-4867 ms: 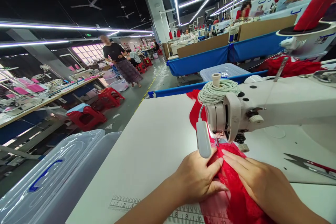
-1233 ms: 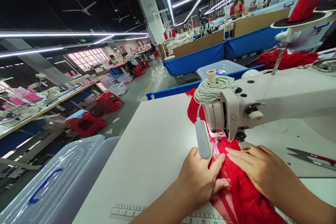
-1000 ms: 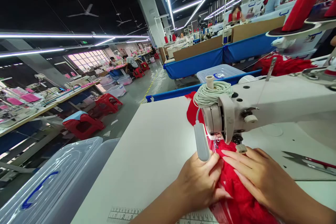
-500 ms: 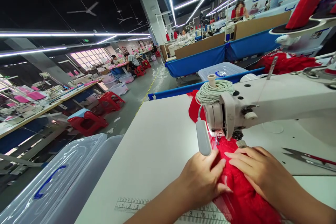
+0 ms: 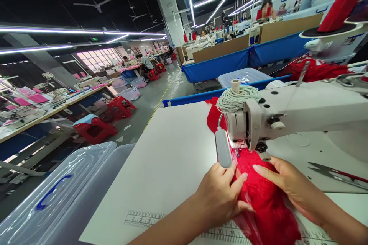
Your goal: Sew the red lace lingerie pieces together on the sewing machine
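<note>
Red lace fabric [image 5: 260, 199] runs from under the sewing machine's presser foot [image 5: 237, 152] toward me over the table edge ruler. My left hand [image 5: 222, 193] is closed on the fabric's left edge, thumb and fingers pinching it just below the grey lamp [image 5: 223, 148]. On the right edge, my right hand [image 5: 287, 180] grips the fabric, its thumb on top and the other fingers partly hidden. The white sewing machine [image 5: 301, 109] stands over the cloth, with pale green cord [image 5: 238, 98] coiled on its head.
Thread snips [image 5: 339, 174] lie on the table right of my hand. A printed ruler [image 5: 140, 219] crosses the white tabletop [image 5: 169, 153]. A lidded clear bin [image 5: 66, 183] stands at left. A red thread cone [image 5: 342, 5] rises behind the machine. Other people sit at distant machines.
My right hand has shifted right, from lying flat on the fabric to holding its right edge, thumb on top. The fabric there has spread out. The left hand keeps nearly the same place.
</note>
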The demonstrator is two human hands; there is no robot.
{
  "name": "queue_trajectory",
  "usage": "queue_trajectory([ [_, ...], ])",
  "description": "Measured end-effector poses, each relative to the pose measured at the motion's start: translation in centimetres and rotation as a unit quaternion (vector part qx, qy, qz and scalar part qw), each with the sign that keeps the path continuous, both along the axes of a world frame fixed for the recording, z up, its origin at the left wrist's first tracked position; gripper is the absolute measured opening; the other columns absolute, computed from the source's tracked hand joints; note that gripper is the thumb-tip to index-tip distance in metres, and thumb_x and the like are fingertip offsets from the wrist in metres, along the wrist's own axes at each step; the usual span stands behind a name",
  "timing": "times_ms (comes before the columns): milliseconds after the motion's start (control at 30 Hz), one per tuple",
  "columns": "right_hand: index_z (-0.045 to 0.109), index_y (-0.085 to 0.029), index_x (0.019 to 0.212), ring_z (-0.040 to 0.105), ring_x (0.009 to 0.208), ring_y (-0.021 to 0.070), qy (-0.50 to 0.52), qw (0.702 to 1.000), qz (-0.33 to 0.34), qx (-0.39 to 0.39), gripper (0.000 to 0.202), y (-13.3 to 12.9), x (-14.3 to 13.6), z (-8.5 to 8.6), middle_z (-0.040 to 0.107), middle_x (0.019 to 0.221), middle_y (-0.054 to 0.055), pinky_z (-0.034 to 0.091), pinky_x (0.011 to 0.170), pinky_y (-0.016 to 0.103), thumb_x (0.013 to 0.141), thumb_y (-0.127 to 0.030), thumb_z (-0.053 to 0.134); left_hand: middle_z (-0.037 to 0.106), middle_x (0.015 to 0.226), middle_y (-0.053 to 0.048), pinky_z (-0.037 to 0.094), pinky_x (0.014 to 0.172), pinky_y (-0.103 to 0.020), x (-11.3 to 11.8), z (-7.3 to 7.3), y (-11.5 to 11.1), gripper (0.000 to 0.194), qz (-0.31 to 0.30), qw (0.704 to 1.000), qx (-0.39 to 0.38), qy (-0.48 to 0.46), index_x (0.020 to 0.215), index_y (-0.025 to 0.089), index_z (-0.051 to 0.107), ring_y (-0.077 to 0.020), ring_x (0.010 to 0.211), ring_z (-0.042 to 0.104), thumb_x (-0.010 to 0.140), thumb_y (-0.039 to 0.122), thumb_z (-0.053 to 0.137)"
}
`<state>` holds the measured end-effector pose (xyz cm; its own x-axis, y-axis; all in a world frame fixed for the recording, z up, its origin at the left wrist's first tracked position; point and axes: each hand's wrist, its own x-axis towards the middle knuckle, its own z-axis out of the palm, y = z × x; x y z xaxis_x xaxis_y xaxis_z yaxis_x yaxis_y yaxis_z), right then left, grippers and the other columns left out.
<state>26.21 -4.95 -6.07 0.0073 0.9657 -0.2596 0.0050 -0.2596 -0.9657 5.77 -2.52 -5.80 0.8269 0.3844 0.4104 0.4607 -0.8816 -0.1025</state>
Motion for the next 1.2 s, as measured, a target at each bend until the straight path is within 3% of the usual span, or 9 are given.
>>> queue_trajectory([
  [267, 0.067, -0.018, 0.101, 0.069, 0.083, 0.0257, 0.236, 0.965, 0.039, -0.108, 0.043, 0.4, 0.9, 1.1, 0.073, 0.088, 0.007, 0.054, 0.081, 0.039, 0.066, -0.036, 0.083, 0.063, 0.116, -0.022, 0.052, 0.069, -0.039, -0.3, -0.2, 0.0, 0.067, 0.012, 1.000, 0.010, 0.012, 0.123, 0.012, 0.060, -0.0289, 0.088, 0.065, 0.096, 0.065, 0.027],
  [400, 0.067, -0.016, 0.084, 0.068, 0.077, 0.0223, 0.190, 0.974, 0.093, -0.086, 0.033, 0.2, 0.0, 2.9, 0.072, 0.077, 0.004, 0.052, 0.077, 0.033, 0.062, -0.036, 0.081, 0.068, 0.105, -0.019, 0.052, 0.066, -0.038, -0.4, -0.8, 0.7, 0.065, -0.012, 0.997, 0.075, -0.029, 0.114, 0.013, 0.064, -0.0282, 0.079, 0.066, 0.098, 0.062, 0.026],
  [500, 0.066, -0.018, 0.081, 0.065, 0.077, 0.0206, 0.086, 0.994, 0.061, -0.034, 0.026, 0.3, -1.0, 3.2, 0.071, 0.076, 0.000, 0.050, 0.073, 0.030, 0.063, -0.035, 0.075, 0.069, 0.102, -0.019, 0.053, 0.070, -0.038, -0.3, -1.7, 1.6, 0.066, -0.024, 0.990, 0.127, -0.062, 0.105, 0.013, 0.067, -0.0273, 0.081, 0.067, 0.099, 0.061, 0.022],
  [633, 0.067, -0.018, 0.085, 0.063, 0.085, 0.0233, 0.079, 0.994, 0.021, 0.073, 0.024, 0.7, -1.5, 2.4, 0.071, 0.082, 0.002, 0.050, 0.079, 0.034, 0.067, -0.033, 0.069, 0.069, 0.100, -0.018, 0.052, 0.073, -0.037, -0.1, -2.4, 2.1, 0.072, -0.027, 0.985, 0.149, -0.088, 0.099, 0.013, 0.067, -0.0262, 0.083, 0.066, 0.098, 0.061, 0.014],
  [900, 0.064, -0.018, 0.088, 0.067, 0.077, 0.0233, 0.183, 0.983, -0.021, -0.003, 0.036, 1.1, -0.6, 1.7, 0.070, 0.078, 0.003, 0.050, 0.080, 0.037, 0.062, -0.040, 0.076, 0.068, 0.100, -0.018, 0.050, 0.062, -0.035, -0.3, -2.7, 2.1, 0.062, -0.035, 0.982, 0.156, -0.102, 0.102, 0.014, 0.066, -0.0252, 0.074, 0.065, 0.101, 0.056, 0.021],
  [1000, 0.061, -0.020, 0.089, 0.067, 0.080, 0.0235, 0.106, 0.993, -0.049, 0.024, 0.036, 1.0, -0.1, 1.4, 0.070, 0.082, 0.003, 0.050, 0.078, 0.037, 0.066, -0.045, 0.072, 0.067, 0.098, -0.018, 0.048, 0.057, -0.035, -0.3, -1.6, 1.2, 0.056, -0.013, 0.994, 0.092, -0.065, 0.108, 0.013, 0.065, -0.0250, 0.070, 0.062, 0.097, 0.060, 0.035],
  [1067, 0.058, -0.021, 0.089, 0.066, 0.081, 0.0238, -0.052, 0.994, -0.059, 0.075, 0.034, 1.0, 0.7, 0.8, 0.069, 0.081, 0.002, 0.051, 0.078, 0.037, 0.068, -0.046, 0.069, 0.067, 0.097, -0.017, 0.048, 0.060, -0.035, -0.4, -0.8, 0.5, 0.055, 0.009, 0.998, 0.045, -0.038, 0.110, 0.013, 0.063, -0.0246, 0.072, 0.061, 0.095, 0.061, 0.041],
  [1133, 0.054, -0.023, 0.087, 0.066, 0.075, 0.0232, -0.209, 0.970, -0.038, 0.117, 0.031, 1.3, 1.8, -0.3, 0.068, 0.077, 0.001, 0.051, 0.074, 0.037, 0.069, -0.044, 0.067, 0.066, 0.100, -0.017, 0.048, 0.063, -0.035, -0.4, -0.2, 0.1, 0.055, 0.014, 1.000, 0.020, -0.016, 0.113, 0.014, 0.062, -0.0239, 0.074, 0.061, 0.095, 0.061, 0.040],
  [1200, 0.051, -0.025, 0.095, 0.068, 0.074, 0.0222, -0.285, 0.946, -0.018, 0.155, 0.028, 1.5, 2.7, -1.4, 0.069, 0.080, 0.000, 0.053, 0.069, 0.034, 0.076, -0.043, 0.061, 0.065, 0.105, -0.017, 0.049, 0.067, -0.036, -0.4, 0.0, 0.0, 0.056, 0.015, 1.000, -0.002, 0.005, 0.117, 0.014, 0.060, -0.0239, 0.078, 0.062, 0.097, 0.060, 0.036],
])
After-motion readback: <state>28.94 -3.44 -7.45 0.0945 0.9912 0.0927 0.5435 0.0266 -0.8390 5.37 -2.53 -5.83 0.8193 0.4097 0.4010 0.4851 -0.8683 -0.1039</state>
